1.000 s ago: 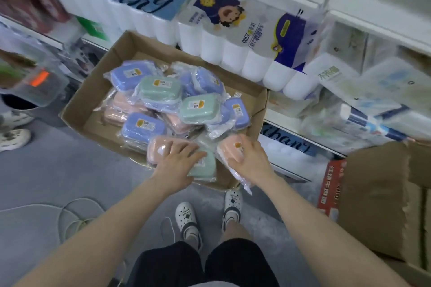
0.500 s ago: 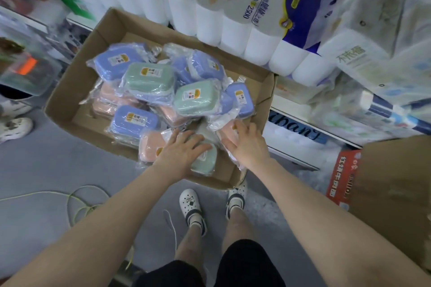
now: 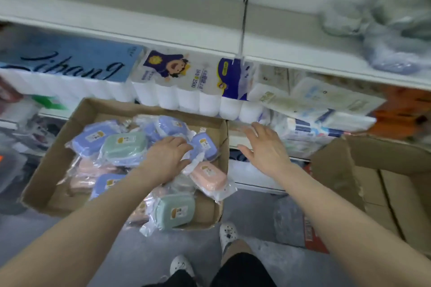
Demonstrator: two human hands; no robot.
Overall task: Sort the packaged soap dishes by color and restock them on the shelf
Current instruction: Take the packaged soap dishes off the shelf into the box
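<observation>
Our left hand (image 3: 166,158) rests flat on soap dishes (image 3: 123,147) mid-frame; right hand (image 3: 263,149) spread empty, right of box (image 3: 46,170).

Bare upper shelf (image 3: 163,23) above toilet-paper packs (image 3: 186,91); grey bundle (image 3: 384,37) at right.

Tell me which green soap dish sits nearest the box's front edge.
The green dish at the box's front right corner, below the pink dish. The other green dish lies farther back among the blue ones.
</observation>
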